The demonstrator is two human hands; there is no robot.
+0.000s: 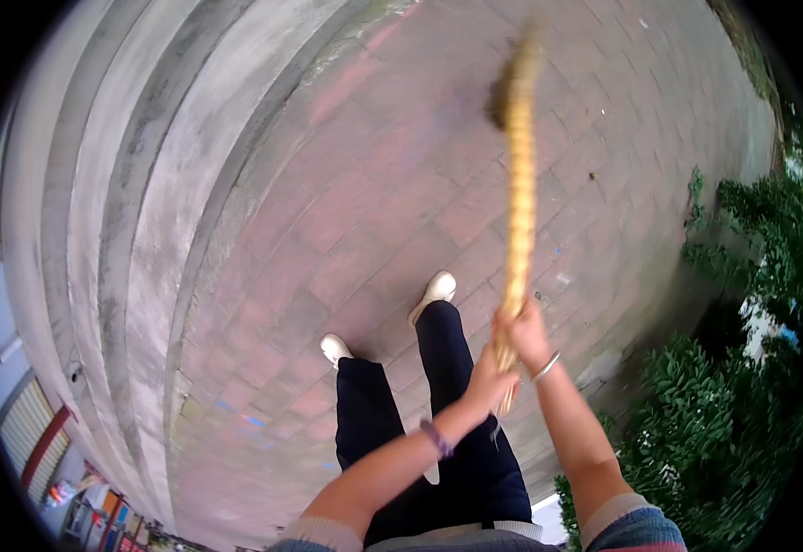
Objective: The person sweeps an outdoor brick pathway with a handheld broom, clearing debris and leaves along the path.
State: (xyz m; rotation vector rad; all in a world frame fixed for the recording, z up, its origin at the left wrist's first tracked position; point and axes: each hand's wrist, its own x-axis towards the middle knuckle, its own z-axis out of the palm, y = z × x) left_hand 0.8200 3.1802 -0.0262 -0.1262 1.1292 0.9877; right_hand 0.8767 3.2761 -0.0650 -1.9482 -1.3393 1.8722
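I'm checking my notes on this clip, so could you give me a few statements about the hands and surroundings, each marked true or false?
1. The left hand and right hand both hold the yellow rope-like length. True.
2. The left hand's grip is farther out along it than the right's. False: the right hand is farther out.
3. The left arm wears a purple band. True.
4. No bangle shows on either arm. False: the right arm wears a silver bangle.
5. Green shrubs grow at the picture's right side. True.
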